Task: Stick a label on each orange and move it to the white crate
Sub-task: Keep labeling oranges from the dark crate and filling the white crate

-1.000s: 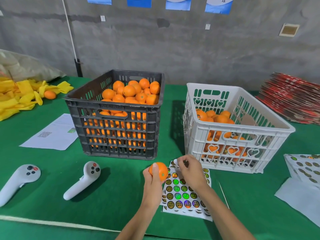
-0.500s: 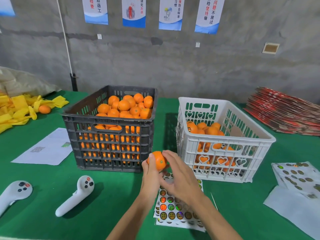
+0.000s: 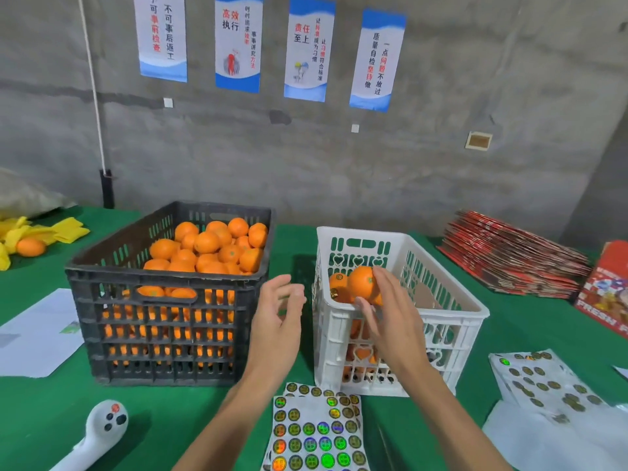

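My right hand holds a labelled orange between thumb and fingers, just over the near-left corner of the white crate. Several labelled oranges lie inside that crate. My left hand hovers empty with relaxed fingers between the two crates. The black crate on the left is heaped with oranges. A sheet of round holographic labels lies on the green table in front of the crates, between my forearms.
A white controller lies at the front left, a white paper beyond it. Yellow cloths and a loose orange sit far left. Red flat cartons are stacked at the right. Another label sheet lies front right.
The orange passed from my left hand to my right, which carried it up and right over the white crate. My left hand let go and opened. The camera tilted upward.
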A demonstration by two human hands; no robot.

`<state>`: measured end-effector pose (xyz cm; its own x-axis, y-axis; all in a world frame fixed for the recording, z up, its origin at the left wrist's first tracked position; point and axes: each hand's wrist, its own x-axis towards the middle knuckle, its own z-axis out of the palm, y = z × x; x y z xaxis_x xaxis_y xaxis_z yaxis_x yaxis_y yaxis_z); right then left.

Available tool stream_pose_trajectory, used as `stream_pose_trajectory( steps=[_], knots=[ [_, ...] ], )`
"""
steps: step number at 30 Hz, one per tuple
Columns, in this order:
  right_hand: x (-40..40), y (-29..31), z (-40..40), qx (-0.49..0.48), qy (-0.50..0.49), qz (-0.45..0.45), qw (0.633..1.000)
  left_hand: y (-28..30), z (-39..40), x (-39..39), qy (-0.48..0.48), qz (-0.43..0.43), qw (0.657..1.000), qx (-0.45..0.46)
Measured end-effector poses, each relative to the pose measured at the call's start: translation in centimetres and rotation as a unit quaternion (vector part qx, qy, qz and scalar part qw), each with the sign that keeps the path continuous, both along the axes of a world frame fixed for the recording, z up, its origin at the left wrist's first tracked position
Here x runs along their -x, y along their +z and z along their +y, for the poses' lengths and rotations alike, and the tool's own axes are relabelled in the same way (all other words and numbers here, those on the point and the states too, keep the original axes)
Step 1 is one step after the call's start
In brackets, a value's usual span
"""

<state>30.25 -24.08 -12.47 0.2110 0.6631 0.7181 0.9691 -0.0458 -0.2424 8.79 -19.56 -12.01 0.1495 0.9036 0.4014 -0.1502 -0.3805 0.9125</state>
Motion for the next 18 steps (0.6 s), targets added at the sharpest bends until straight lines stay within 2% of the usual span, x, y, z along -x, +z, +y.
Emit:
stream_pose_trajectory(
  steps=[4,6,8,10,11,13,15,18],
  knots=[
    [0.3,0.1,0.5,0.001,0.005,-0.045,0.999,2.3,1.8,2.5,0.032,0.025,0.995,-0.086],
    [1.2,0.5,1.2,-0.01,0.04,-0.054,0.998,3.6,3.2,4.0,0.07,0.075,0.985,-0.136],
    [2.8,1.2,2.4,-0.018,0.075,-0.051,0.996,5.0,5.4,6.1,0.164,0.17,0.951,-0.2],
    [4.7,2.0,4.0,-0.019,0.106,-0.035,0.994,6.5,8.3,8.7,0.254,0.296,0.889,-0.239],
    [5.7,2.3,4.9,-0.018,0.12,-0.025,0.992,7.3,10.0,10.1,0.278,0.366,0.86,-0.22],
    [7.7,3.1,6.6,-0.012,0.142,-0.007,0.99,8.8,13.5,12.5,0.286,0.474,0.826,-0.108],
    [9.4,3.4,8.2,0.002,0.161,0.016,0.987,10.0,16.8,14.0,0.259,0.521,0.813,-0.004],
    [11.2,3.4,10.0,0.022,0.185,0.056,0.981,10.5,20.9,14.8,0.205,0.582,0.785,0.055]
  ],
)
